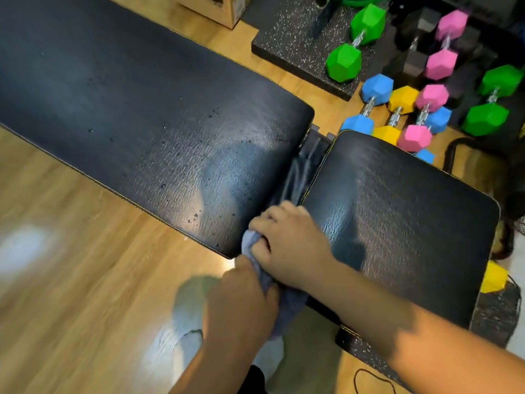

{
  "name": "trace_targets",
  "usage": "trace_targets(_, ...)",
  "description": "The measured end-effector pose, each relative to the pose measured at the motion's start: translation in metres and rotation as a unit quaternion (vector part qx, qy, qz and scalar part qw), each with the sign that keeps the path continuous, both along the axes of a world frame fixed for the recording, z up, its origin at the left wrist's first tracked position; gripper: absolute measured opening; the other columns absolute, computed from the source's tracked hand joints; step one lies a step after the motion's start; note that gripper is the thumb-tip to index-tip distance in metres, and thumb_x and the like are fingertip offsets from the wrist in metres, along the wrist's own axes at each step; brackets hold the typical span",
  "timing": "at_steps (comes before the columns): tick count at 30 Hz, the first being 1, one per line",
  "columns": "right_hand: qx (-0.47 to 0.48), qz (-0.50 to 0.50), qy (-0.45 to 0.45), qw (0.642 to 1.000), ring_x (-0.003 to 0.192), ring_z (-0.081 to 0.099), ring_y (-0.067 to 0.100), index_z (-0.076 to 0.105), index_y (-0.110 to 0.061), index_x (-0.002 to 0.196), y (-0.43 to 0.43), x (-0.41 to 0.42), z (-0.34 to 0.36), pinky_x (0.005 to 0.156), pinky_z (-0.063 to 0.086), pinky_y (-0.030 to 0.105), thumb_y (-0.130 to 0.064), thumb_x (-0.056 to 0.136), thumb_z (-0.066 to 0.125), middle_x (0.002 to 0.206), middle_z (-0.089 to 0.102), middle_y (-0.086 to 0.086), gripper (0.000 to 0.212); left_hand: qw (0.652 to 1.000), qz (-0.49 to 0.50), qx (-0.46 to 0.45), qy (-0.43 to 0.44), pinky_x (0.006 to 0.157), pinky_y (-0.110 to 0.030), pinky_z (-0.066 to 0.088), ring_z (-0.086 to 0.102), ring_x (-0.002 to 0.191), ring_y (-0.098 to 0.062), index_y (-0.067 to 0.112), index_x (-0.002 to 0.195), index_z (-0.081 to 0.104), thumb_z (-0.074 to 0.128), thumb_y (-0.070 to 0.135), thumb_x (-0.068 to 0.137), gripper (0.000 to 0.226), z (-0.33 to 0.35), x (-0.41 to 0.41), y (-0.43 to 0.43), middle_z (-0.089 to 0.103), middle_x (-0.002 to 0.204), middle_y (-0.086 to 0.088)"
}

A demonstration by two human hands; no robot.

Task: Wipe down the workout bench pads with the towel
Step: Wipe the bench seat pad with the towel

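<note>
At the far left, the wooden floor [71, 265] runs under the long back pad [142, 109], a black cushion that stretches from the far left corner toward the middle and carries scattered droplets near its right end. A cardboard box [221, 9] sits on the floor beyond it. Near the bottom, a foot in a pale sock [187, 322] stands on the floor just left of the arms. The left hand [241, 302] is curled shut around the lower part of the grey-blue towel [272, 302], which hangs at the near end of the gap between the two pads. Just above it, the right hand [289, 245] is closed on the bunched top of the towel, resting against the near left corner of the seat pad [412, 223], the shorter black cushion to the right. Further right and farther away, coloured dumbbells [397, 109] in green, blue, yellow, pink and black lie on a speckled rubber mat [284, 38] and the floor beside it.
</note>
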State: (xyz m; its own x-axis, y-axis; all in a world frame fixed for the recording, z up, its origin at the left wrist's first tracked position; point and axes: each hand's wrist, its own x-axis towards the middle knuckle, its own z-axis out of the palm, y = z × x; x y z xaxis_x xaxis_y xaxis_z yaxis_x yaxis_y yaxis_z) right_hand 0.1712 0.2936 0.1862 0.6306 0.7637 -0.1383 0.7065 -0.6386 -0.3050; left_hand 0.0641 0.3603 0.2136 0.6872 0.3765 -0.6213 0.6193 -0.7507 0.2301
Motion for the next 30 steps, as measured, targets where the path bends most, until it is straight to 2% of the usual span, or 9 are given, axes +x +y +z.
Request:
trace_targets(2, -0.003, 0.05, 0.011, 0.999, 0.081, 0.053, 0.028, 0.068, -0.023, 0.087, -0.005, 0.012, 0.002, 0.069, 0.044, 0.037, -0.035, 0.073, 0.04, 0.081, 0.061, 0.004, 0.034, 0.999, -0.024, 0.039, -0.019, 0.064, -0.031, 0.035, 0.064, 0.096, -0.024, 0.02, 0.098, 0.035, 0.044, 0.046, 0.093, 0.029, 0.011, 0.004, -0.001, 0.063, 0.101, -0.002)
trace_targets(4, -0.036, 0.064, -0.011, 0.997, 0.083, 0.053, 0.032, 0.069, -0.023, 0.094, -0.011, 0.048, 0.005, 0.068, 0.043, 0.037, -0.033, 0.077, 0.044, 0.086, 0.06, 0.009, 0.032, 0.987, -0.045, 0.1, -0.117, 0.064, -0.033, 0.046, 0.068, 0.088, -0.027, 0.015, 0.108, 0.048, 0.045, 0.044, 0.091, 0.033, 0.006, 0.034, -0.003, 0.065, 0.096, -0.006)
trace_targets(8, -0.077, -0.05, -0.21, 0.973, 0.092, 0.05, 0.037, 0.069, -0.02, 0.098, -0.02, 0.147, 0.017, 0.068, 0.041, 0.04, -0.031, 0.087, 0.047, 0.096, 0.054, 0.017, 0.027, 0.978, -0.026, -0.002, -0.209, 0.083, -0.041, 0.046, 0.061, 0.108, -0.035, 0.013, 0.137, 0.035, 0.045, 0.029, 0.095, 0.047, -0.016, 0.155, -0.017, 0.059, 0.124, -0.012)
trace_targets(12, -0.153, -0.189, -0.1, 0.965, 0.12, 0.042, 0.039, 0.055, -0.024, 0.125, -0.013, 0.196, 0.006, 0.094, 0.035, 0.044, -0.032, 0.096, 0.04, 0.126, 0.048, 0.018, 0.034, 0.974, -0.008, -0.057, -0.221, 0.084, -0.038, 0.042, 0.055, 0.114, -0.037, 0.018, 0.147, 0.028, 0.049, 0.024, 0.09, 0.061, -0.022, 0.213, -0.015, 0.055, 0.126, -0.015)
trace_targets(16, -0.068, -0.144, -0.118, 0.98, 0.104, 0.051, 0.036, 0.058, -0.012, 0.108, -0.014, 0.157, -0.008, 0.074, 0.034, 0.036, -0.03, 0.09, 0.032, 0.109, 0.056, 0.018, 0.036, 0.981, -0.024, -0.027, -0.19, 0.072, -0.038, 0.039, 0.059, 0.102, -0.04, 0.014, 0.129, 0.045, 0.046, 0.037, 0.085, 0.05, -0.037, 0.175, -0.001, 0.061, 0.113, -0.018)
trace_targets(21, -0.086, -0.08, -0.078, 0.99, 0.1, 0.051, 0.032, 0.062, -0.013, 0.1, 0.005, 0.085, -0.002, 0.079, 0.036, 0.038, -0.033, 0.089, 0.04, 0.105, 0.058, 0.013, 0.032, 0.99, 0.049, -0.065, -0.118, 0.077, -0.042, 0.05, 0.06, 0.098, -0.042, 0.011, 0.11, 0.049, 0.048, 0.045, 0.086, 0.041, -0.036, 0.088, 0.007, 0.063, 0.106, -0.019)
trace_targets(25, -0.065, -0.052, -0.04, 0.996, 0.088, 0.055, 0.031, 0.066, -0.013, 0.087, 0.009, 0.038, -0.007, 0.075, 0.04, 0.038, -0.035, 0.079, 0.029, 0.09, 0.062, 0.011, 0.043, 0.982, 0.076, -0.065, -0.16, 0.062, -0.04, 0.04, 0.062, 0.085, -0.041, 0.012, 0.094, 0.043, 0.058, 0.036, 0.084, 0.03, -0.03, 0.031, 0.005, 0.064, 0.089, -0.018)
trace_targets(28, -0.024, -0.03, -0.016, 0.999, 0.069, 0.053, 0.029, 0.062, -0.015, 0.068, 0.007, 0.008, -0.005, 0.064, 0.041, 0.035, -0.035, 0.071, 0.035, 0.07, 0.055, 0.009, 0.034, 0.989, 0.064, -0.069, -0.116, 0.06, -0.035, 0.035, 0.06, 0.079, -0.031, 0.016, 0.098, 0.043, 0.055, 0.039, 0.085, 0.029, -0.029, -0.002, 0.007, 0.055, 0.076, 0.0)
trace_targets(30, -0.04, 0.036, 0.011, 0.999, 0.069, 0.051, 0.027, 0.061, -0.019, 0.069, 0.002, -0.012, -0.003, 0.063, 0.038, 0.035, -0.035, 0.07, 0.043, 0.07, 0.052, 0.007, 0.025, 0.994, 0.028, -0.069, -0.077, 0.064, -0.031, 0.043, 0.062, 0.079, -0.021, 0.021, 0.106, 0.045, 0.052, 0.047, 0.085, 0.033, -0.023, -0.022, 0.011, 0.055, 0.076, 0.008)
